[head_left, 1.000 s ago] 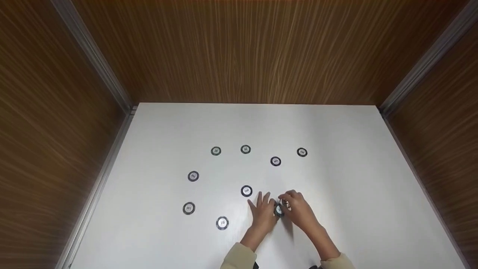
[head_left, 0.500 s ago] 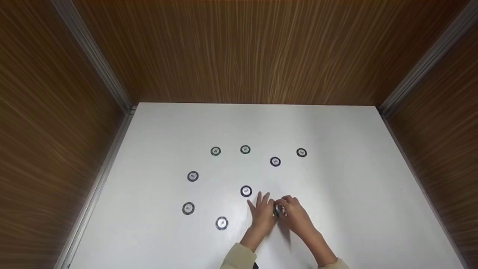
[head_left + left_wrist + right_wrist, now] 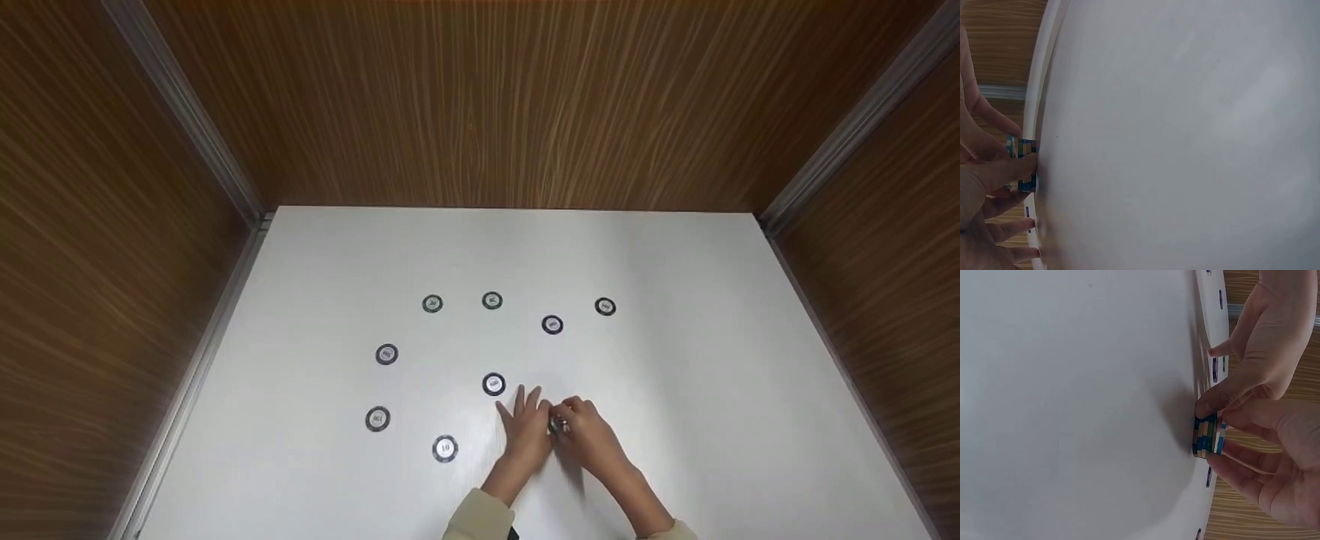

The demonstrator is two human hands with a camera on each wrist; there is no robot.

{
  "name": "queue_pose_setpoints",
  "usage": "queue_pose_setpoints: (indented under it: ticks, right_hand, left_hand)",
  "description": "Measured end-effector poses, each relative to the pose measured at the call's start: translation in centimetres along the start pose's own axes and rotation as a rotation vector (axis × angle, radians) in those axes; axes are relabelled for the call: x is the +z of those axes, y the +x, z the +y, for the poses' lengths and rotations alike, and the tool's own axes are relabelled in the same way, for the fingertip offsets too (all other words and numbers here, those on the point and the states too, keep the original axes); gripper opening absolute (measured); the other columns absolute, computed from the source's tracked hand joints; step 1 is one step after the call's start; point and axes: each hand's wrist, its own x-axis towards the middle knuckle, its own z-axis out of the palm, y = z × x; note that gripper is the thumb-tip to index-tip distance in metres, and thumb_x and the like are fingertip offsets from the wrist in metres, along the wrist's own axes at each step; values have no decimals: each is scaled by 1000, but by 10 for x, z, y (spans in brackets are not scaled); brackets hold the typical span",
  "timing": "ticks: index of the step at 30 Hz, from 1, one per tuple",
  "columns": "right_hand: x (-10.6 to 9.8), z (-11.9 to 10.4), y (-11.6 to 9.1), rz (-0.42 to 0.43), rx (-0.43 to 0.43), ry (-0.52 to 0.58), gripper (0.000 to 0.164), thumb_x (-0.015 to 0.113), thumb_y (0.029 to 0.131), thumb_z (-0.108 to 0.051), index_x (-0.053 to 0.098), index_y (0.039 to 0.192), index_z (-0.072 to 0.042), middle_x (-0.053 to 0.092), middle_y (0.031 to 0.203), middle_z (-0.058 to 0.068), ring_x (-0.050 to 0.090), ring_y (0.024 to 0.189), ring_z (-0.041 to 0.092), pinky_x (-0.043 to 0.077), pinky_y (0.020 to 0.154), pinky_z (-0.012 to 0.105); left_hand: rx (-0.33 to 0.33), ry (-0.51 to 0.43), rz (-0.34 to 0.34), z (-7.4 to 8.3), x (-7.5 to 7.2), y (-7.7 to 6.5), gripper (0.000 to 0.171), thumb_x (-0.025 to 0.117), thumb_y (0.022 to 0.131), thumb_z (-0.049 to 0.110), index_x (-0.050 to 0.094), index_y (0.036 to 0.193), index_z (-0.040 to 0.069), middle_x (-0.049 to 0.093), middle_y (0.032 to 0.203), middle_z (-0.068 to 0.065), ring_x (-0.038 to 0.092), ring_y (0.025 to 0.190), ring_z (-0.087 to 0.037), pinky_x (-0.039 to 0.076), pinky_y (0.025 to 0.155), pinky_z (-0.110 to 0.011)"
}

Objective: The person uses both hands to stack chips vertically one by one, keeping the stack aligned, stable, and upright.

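Right wrist view: chip stack (image 3: 1204, 437) stands on the white tabletop (image 3: 1072, 416) at right of centre, with an upper chip (image 3: 1220, 441) at its top end, slightly tilted. Right hand (image 3: 1292, 464) pinches that upper chip from both sides; whether it is one chip or two, or fully seated, cannot tell. Left hand (image 3: 1266, 343) grips the stack low, thumb pad on its side; left wrist view shows thumb and forefinger around it, other fingers spread. Head view has both hands meeting lower centre, stack mostly hidden between them. Step in hand looks like adding to the stack and squaring it. To do it well, left thumb and forefinger should brace the lower layers lightly, without pushing sideways; right hand should level the upper chip, line its rim up with those below, then press straight down before letting go. Releasing while tilted could slide the upper layers off. Fingertips are best kept off the contact faces. The spread left fingers need watching too: a loose chip (image 3: 493, 384) lies just above them in head view, easily nudged. "10" chip (image 3: 445, 448), lower left of centre, sits well apart.
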Motion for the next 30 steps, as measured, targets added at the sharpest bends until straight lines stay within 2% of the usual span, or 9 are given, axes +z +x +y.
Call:
queue_pose_setpoints:
  ticks: [5,19,30]
  right_hand:
    - [1,2,0,11,-34,-8,31,76,69,0,68,98,-7,59,94,8,57,84,22,53,68,29]
    - [3,3,0,5,-18,-27,29,76,69,-1,67,97,-7,59,95,8,57,85,24,53,67,31]
    - [4,3,1,-9,-11,-29,29,76,69,0,67,96,-7,59,96,8,57,86,24,53,67,31]
  left_hand:
    - [6,5,7,0,0,-1,31,78,69,18,64,96,10,51,126,-10,36,124,-37,29,89,-68]
    - [5,-21,5,-1,1,0,34,79,69,25,64,96,10,51,126,-11,37,124,-38,28,89,-69]
    - [12,44,18,-1,1,-1,37,80,67,28,64,96,12,52,125,-9,39,123,-36,31,88,-67]
